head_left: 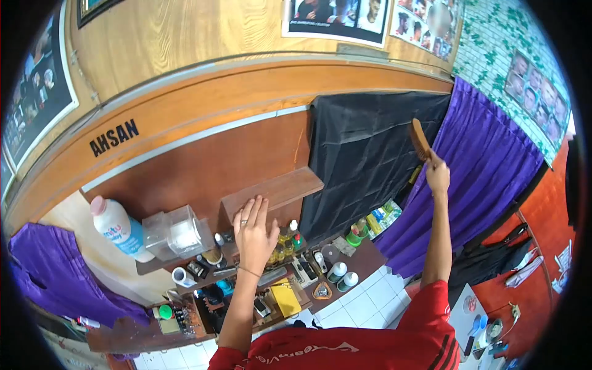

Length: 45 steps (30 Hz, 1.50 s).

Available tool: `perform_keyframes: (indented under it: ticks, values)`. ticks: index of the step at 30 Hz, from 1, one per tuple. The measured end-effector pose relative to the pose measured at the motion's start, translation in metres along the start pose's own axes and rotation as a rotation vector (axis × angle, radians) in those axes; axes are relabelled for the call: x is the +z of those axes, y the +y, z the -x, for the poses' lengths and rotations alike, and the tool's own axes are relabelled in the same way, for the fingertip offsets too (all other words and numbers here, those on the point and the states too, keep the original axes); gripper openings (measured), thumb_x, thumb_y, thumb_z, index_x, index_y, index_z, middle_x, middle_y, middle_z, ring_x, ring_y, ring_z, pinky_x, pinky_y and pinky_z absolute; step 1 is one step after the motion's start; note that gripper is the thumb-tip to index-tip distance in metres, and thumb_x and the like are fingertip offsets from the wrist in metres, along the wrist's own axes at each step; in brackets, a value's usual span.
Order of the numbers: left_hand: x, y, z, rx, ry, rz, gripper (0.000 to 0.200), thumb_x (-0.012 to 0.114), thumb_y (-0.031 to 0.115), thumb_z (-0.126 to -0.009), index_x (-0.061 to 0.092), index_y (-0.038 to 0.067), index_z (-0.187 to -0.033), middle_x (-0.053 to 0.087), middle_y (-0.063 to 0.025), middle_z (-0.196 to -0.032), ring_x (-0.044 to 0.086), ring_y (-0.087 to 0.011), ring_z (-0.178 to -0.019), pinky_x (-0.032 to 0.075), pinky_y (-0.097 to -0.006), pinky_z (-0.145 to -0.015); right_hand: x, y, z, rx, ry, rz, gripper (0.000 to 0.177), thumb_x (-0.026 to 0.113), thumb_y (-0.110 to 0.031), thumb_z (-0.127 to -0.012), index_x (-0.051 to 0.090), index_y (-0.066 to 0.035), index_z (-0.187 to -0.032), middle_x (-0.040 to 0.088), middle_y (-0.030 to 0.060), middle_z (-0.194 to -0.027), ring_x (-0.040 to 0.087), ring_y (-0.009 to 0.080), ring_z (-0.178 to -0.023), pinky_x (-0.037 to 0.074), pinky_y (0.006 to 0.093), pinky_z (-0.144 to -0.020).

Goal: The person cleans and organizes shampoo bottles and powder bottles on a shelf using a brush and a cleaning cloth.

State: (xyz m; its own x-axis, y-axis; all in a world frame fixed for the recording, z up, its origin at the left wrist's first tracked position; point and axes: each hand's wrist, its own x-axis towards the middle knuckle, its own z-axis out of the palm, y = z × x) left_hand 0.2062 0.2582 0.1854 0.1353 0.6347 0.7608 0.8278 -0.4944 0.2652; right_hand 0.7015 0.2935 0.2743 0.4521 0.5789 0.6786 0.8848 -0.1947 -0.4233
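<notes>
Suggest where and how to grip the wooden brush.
Probably by its narrow lower end, coming from below: the brush tilts with its broad head uppermost, and the right hand grips that lower end, leaving the head clear.

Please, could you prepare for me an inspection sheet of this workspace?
Surface: brown wooden shelf above a crowded dark-brown counter.
Job's things: long brown brush, raised before the black hanging sheet.
Clutter: white-and-blue pink-capped bottle, clear plastic box, flat yellow rectangular object.
Hands: right hand grips the brush; left hand is open at the shelf, contact unclear.
Cables: none clearly identifiable.
Surroundings: shiny purple curtain at right, white tiled floor.
</notes>
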Motion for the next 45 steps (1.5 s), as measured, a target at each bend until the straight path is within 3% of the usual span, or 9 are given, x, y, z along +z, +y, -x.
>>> perform_keyframes:
  ticks: [9,15,18,27,30,35,40,43,45]
  values:
    - [0.004,0.003,0.0,0.0,0.042,-0.007,0.048,0.068,0.014,-0.078,0.062,-0.004,-0.122,0.062,-0.0183,-0.129,0.052,-0.0318,-0.126,0.034,-0.0457,-0.109,-0.05,-0.026,0.052,0.054,-0.039,-0.158,0.037,0.062,-0.012,-0.09,0.064,-0.007,-0.126,0.069,0.0242,-0.091,0.072,0.0299,-0.084,0.053,0.0372,-0.074]
    - [0.005,0.004,0.002,-0.016,0.052,-0.011,0.048,0.066,0.017,-0.08,0.062,-0.002,-0.123,0.06,-0.018,-0.132,0.052,-0.0317,-0.126,0.033,-0.0465,-0.108,-0.108,-0.161,0.056,-0.276,-0.001,-0.461,0.033,0.06,-0.01,-0.094,0.062,-0.005,-0.126,0.056,0.0224,-0.076,0.043,0.0143,-0.058,0.044,0.0293,-0.058]
    - [0.0,0.003,0.004,0.015,0.044,-0.037,0.049,0.066,0.019,-0.081,0.06,-0.002,-0.125,0.059,-0.0179,-0.133,0.053,-0.0318,-0.126,0.034,-0.0475,-0.106,-0.102,-0.215,0.064,-0.502,0.006,-0.529,0.033,0.06,-0.006,-0.093,0.063,-0.007,-0.127,0.062,0.0219,-0.08,0.055,0.0215,-0.057,0.046,0.0309,-0.058]
    - [0.002,-0.007,0.012,0.01,0.009,-0.047,0.055,0.063,0.022,-0.085,0.054,-0.002,-0.133,0.055,-0.0163,-0.139,0.048,-0.0293,-0.132,0.034,-0.0433,-0.11,-0.059,-0.264,0.101,-0.564,-0.215,-0.654,0.033,0.053,-0.002,-0.097,0.059,0.002,-0.128,0.067,0.0256,-0.114,0.068,0.0243,-0.108,0.049,0.0289,-0.086]
    - [-0.001,-0.005,0.013,-0.004,0.01,-0.024,0.06,0.065,0.021,-0.081,0.052,-0.004,-0.133,0.051,-0.0166,-0.142,0.045,-0.0292,-0.134,0.032,-0.0426,-0.112,-0.049,-0.259,0.102,-0.574,-0.254,-0.533,0.036,0.051,-0.005,-0.099,0.056,-0.002,-0.135,0.064,0.0202,-0.082,0.052,0.0152,-0.066,0.045,0.0296,-0.064]
    - [0.002,-0.004,0.013,-0.052,0.063,0.016,0.059,0.065,0.014,-0.078,0.051,-0.005,-0.133,0.052,-0.0175,-0.14,0.045,-0.0309,-0.132,0.032,-0.0429,-0.113,-0.053,-0.263,0.119,-0.474,-0.217,-0.564,0.037,0.051,-0.009,-0.101,0.056,-0.004,-0.137,0.055,0.0132,-0.072,0.039,0.0128,-0.061,0.036,0.0291,-0.053]
    - [0.0,-0.004,0.015,-0.038,0.085,0.032,0.062,0.067,0.014,-0.075,0.052,-0.005,-0.132,0.053,-0.0184,-0.138,0.046,-0.0313,-0.131,0.032,-0.0419,-0.112,-0.035,-0.269,0.136,-0.44,-0.221,-0.566,0.038,0.05,-0.009,-0.101,0.053,-0.003,-0.139,0.068,0.0232,-0.094,0.051,0.0162,-0.066,0.047,0.0315,-0.06]
    - [-0.004,-0.004,0.014,-0.033,0.002,0.013,0.07,0.071,0.018,-0.073,0.049,-0.004,-0.135,0.05,-0.0175,-0.142,0.043,-0.0308,-0.134,0.031,-0.0423,-0.113,-0.016,-0.282,0.155,-0.523,-0.2,-0.578,0.042,0.048,-0.006,-0.1,0.047,0.002,-0.141,0.06,0.0302,-0.125,0.066,0.0345,-0.089,0.05,0.0391,-0.077]
    - [-0.006,-0.004,0.013,-0.041,-0.057,0.022,0.075,0.073,0.023,-0.072,0.047,-0.004,-0.138,0.047,-0.0171,-0.145,0.04,-0.0316,-0.137,0.031,-0.0434,-0.113,-0.017,-0.304,0.177,-0.658,-0.125,-0.589,0.048,0.048,0.0,-0.096,0.043,0.003,-0.144,0.062,0.0331,-0.11,0.062,0.0461,-0.091,0.048,0.0464,-0.078]
